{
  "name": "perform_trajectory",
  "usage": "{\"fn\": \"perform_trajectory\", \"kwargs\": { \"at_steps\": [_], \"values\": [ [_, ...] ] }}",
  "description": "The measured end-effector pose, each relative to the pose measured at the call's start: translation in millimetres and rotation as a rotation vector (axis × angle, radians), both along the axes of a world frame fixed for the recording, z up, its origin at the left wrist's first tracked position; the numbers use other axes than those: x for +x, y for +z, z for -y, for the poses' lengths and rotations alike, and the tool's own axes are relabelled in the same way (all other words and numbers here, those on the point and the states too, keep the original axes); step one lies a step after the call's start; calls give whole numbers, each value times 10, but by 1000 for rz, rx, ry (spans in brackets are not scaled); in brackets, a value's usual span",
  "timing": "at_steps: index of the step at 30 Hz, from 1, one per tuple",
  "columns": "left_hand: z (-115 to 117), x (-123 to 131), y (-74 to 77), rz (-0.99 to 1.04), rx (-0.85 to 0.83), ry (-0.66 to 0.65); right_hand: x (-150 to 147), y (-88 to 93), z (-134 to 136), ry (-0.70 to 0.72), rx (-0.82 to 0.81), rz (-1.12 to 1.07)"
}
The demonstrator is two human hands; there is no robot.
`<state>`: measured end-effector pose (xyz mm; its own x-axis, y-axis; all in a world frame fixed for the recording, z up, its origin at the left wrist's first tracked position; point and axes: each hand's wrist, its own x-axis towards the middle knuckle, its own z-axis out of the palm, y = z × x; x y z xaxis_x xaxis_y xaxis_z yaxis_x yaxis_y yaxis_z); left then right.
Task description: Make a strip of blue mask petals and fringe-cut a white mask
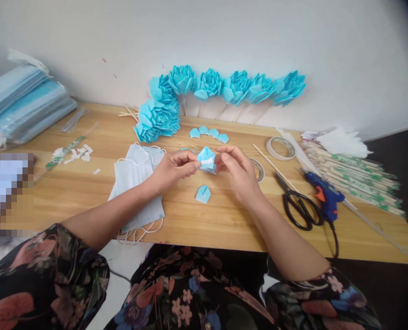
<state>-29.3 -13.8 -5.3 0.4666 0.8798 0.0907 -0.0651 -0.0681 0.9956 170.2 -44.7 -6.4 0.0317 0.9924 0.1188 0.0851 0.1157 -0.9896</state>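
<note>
Between the fingers of my left hand (178,166) is a folded light-blue petal (206,153), pinched at its left side, with a small white strip across its lower part. My right hand (237,173) is at the petal's right edge, its fingers curved and loosely apart; whether a fingertip touches it I cannot tell. Another folded blue petal (203,194) lies on the table just below. Beyond my hands, several small folded pieces (204,130) form an arc. Some blue material under the held petal is partly hidden.
Blue flowers (209,85) on sticks lean along the wall. Face masks (135,176) lie at left, near white scraps (83,152) and a mask stack (21,101). At right are tape (281,148), scissors (298,204), a blue glue gun (327,197) and wrapped chopsticks (358,172).
</note>
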Motion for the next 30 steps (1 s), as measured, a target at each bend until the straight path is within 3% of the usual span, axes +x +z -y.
{"fn": "perform_trajectory", "kwargs": {
  "at_steps": [5,14,19,25,30],
  "values": [
    [1,0,-4,-11,5,-17,-12,-17,-32,204,-144,-125],
    [-12,21,-12,-90,8,46,-17,0,-26,172,-95,-39],
    [-6,-2,13,-122,52,23,-31,11,-24,91,-88,92],
    [-21,13,-13,-155,48,19,-66,0,-13,112,-60,133],
    [-38,24,-49,-90,-42,-25,-97,-9,-2,105,-42,147]
  ]
}}
